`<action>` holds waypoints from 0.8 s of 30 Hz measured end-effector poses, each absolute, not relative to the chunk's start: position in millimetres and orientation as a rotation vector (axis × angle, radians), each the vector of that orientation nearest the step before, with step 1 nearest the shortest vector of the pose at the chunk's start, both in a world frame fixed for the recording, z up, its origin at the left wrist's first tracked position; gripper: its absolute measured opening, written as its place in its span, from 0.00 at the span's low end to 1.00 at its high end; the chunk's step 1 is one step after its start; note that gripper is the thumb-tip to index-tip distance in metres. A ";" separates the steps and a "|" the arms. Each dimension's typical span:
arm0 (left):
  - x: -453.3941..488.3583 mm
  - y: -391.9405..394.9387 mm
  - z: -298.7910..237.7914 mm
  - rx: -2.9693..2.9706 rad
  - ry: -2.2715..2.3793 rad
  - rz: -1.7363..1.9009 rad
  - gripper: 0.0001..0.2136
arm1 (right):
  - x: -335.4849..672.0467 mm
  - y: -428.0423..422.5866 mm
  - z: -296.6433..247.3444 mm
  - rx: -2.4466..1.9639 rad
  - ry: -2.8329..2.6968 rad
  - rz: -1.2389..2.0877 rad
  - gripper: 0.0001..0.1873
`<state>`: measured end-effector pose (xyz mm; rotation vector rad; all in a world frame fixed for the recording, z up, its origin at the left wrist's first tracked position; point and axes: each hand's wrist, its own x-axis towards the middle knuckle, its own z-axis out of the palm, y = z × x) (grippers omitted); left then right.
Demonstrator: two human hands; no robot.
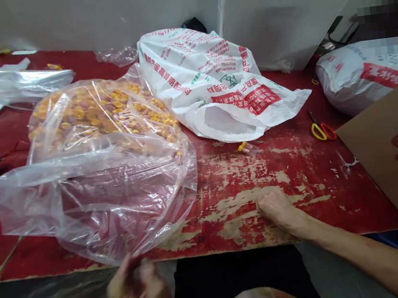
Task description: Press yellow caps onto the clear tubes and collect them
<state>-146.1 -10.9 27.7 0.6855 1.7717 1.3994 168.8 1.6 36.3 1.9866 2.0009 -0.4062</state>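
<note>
L hand [140,294], blurred, is at the table's [310,169] near edge, fingers by the edge of a clear plastic bag [113,188]; can't tell if it's gripping. Bag's on the table's left half, reaching the near edge, w/ lots of small yellow pcs [94,111] in its far part. R hand [274,207] is curled in a fist near the same edge, right of bag; can't see if anything's inside. Printed white sack [199,66] toward far edge; scissors [320,131] & carton [383,141] toward right edge.
</note>
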 end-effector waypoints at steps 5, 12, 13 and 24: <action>-69.7 -4.3 41.9 0.828 1.272 1.152 0.15 | 172.6 1.1 47.0 2.084 2.068 -0.384 0.12; -33.7 -16.9 40.4 0.396 0.798 0.877 0.20 | 107.8 -40.6 48.8 2.444 2.509 -0.728 0.14; -33.3 -17.1 40.0 0.344 0.773 0.898 0.20 | 101.0 -41.4 48.4 2.380 2.679 -0.783 0.13; -53.4 -6.7 24.8 0.326 0.785 0.958 0.17 | 190.3 102.1 36.6 2.579 2.134 0.318 0.12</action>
